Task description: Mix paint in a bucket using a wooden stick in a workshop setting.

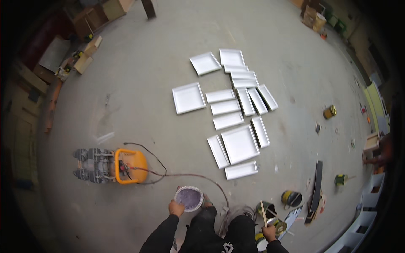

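Smooth grey floor [143,84] spreads across a dim workshop, timber boxes [84,61] lining its far left side. Nearer on that side stands a yellow compressor [135,166], a dark red hose [202,176] curving right from it toward the worker's legs [201,232].

On the worker's left, just beyond the knee, is a pale bucket [189,199] of greyish-purple, paint-like material. The left hand [176,208] has its fingers curled around the bucket's left edge. Judged by its contents, the bucket is likely weighty and prone to slosh, its walls stiff but perhaps slick where smeared; opposite sides of the rim would offer the steadiest hold.

Beyond, at center, shallow white trays [187,98] of several sizes lie grouped on the floor, apparently rigid and light, best taken by their outer edges lest a finish be marked.

At right, the right hand [268,232] has its fingers closed around the lower end of a slim wooden stick [263,213], probably light and stiff, which slants up past an open dark can [270,207]. Farther right lies a long dark board [315,185].
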The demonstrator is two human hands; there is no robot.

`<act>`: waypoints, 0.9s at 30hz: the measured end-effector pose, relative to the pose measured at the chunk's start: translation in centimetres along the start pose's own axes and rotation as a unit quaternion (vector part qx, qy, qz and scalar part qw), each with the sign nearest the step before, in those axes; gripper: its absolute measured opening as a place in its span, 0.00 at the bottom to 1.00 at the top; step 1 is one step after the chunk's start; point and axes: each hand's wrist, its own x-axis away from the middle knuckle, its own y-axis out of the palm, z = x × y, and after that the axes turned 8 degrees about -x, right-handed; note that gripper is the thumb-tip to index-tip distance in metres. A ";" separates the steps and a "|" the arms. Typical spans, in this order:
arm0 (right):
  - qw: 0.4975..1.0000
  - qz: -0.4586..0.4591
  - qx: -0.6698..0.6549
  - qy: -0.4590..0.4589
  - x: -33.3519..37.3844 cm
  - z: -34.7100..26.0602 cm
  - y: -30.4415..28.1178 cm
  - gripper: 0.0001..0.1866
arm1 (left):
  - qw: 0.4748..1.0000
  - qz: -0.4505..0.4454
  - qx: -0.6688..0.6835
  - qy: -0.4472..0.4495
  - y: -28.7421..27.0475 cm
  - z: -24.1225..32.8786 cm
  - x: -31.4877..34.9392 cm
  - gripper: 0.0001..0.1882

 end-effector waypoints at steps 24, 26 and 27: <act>0.948 -0.242 -0.048 -0.204 -21.5 -65.6 9.0 0.26 | 0.983 0.174 0.002 -0.065 -39.3 -7.7 -24.5 0.15; 0.944 -0.229 -0.037 -0.234 -21.0 -75.9 7.9 0.26 | 0.981 0.167 -0.008 -0.100 -44.1 -3.1 -26.6 0.15; 0.938 -0.230 -0.042 -0.255 -20.4 -80.9 8.1 0.25 | 0.979 0.176 -0.004 -0.105 -43.7 -5.0 -29.0 0.15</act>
